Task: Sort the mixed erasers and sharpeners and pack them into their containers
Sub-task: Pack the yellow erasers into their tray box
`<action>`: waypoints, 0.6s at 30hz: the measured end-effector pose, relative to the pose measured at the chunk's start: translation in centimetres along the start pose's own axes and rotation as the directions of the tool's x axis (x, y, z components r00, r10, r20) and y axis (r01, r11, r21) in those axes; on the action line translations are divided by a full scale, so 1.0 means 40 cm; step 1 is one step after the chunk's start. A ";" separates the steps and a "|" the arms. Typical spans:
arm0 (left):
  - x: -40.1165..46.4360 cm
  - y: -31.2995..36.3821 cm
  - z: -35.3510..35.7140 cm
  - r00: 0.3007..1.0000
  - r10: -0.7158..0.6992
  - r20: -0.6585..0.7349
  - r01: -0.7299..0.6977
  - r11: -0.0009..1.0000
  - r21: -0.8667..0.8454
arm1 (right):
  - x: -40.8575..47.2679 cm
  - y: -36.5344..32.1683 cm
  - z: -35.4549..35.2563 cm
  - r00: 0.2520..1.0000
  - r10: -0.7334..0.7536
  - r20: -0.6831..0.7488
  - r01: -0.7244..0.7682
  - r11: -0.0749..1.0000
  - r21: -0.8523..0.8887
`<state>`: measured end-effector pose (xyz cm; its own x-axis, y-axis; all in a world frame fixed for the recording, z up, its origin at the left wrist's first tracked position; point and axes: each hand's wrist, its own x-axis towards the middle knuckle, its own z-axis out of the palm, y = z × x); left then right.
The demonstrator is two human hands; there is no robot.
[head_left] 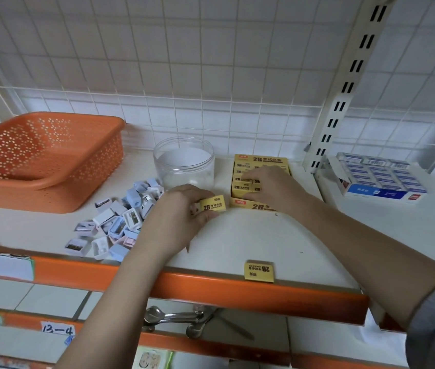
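Roughly midway, the yellow box (260, 179) holds eraser rows under the right hand's (272, 186) flat fingers, the left hand (181, 209) pinches an eraser (213, 205), one eraser (259, 272) lies at the shelf (251, 235) edge, while sharpeners (120, 219) lie heaped beside the empty jar (184, 162).

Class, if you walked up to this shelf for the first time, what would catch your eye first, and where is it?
Probably the left hand gripping a yellow eraser mid-shelf, beside the right hand resting on the yellow eraser box. Next, the pile of sharpeners lying left of them, before the big orange basket.
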<state>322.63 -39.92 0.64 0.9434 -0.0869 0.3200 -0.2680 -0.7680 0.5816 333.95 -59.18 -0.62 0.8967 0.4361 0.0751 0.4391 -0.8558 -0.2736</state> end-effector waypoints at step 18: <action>0.011 0.009 0.030 0.989 -0.053 -0.138 0.053 0.999 -0.006 | -0.265 -0.071 -0.050 0.911 -0.194 0.364 0.108 0.964 0.243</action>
<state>323.18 -40.97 0.09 0.9204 0.0427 0.3886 -0.2185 -0.7680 0.6020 323.31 -61.94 1.26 0.7120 0.6644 -0.2274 0.5068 -0.7103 -0.4885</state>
